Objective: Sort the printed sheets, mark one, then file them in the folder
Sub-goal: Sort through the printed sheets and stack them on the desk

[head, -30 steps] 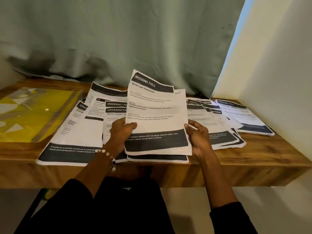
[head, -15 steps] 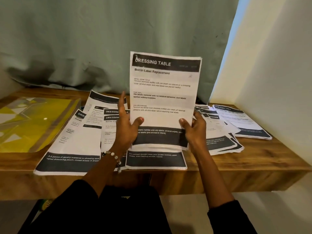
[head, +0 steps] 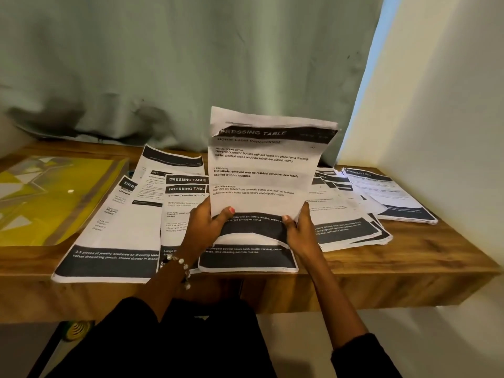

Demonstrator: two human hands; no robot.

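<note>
Leftmost, the yellow folder [head: 51, 197] lies on the wooden desk [head: 409, 257]. Beside it, the left hand [head: 203, 227] and right hand [head: 301, 233] pinch the held sheet [head: 261, 173] upright by its lower corners, thumbs in front, above spread printed sheets [head: 117, 241].

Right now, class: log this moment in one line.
stage: sorting | both hands hold sheet upright | folder untouched, left on table
</note>
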